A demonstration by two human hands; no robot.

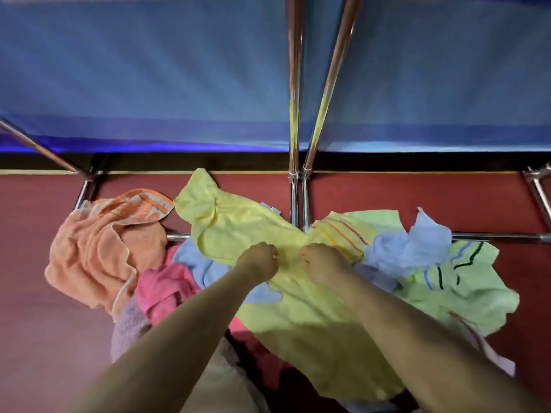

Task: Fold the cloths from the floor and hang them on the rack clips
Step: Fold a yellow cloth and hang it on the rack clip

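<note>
Where both hands meet, fingers (275, 257) pinch the yellow cloth (238, 228).

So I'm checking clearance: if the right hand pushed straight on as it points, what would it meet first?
Probably the left hand, just across the yellow cloth from the right hand; depth is unclear.

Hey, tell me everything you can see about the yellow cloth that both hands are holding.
The yellow cloth is a plain, soft, terry-like towel, crumpled and spread diagonally from near the rack's base toward the person. The left hand and right hand pinch it close together near its middle. It lies on top of the pile, overlapping a light blue cloth and a pink cloth. A small white tag shows at its far edge.
</note>
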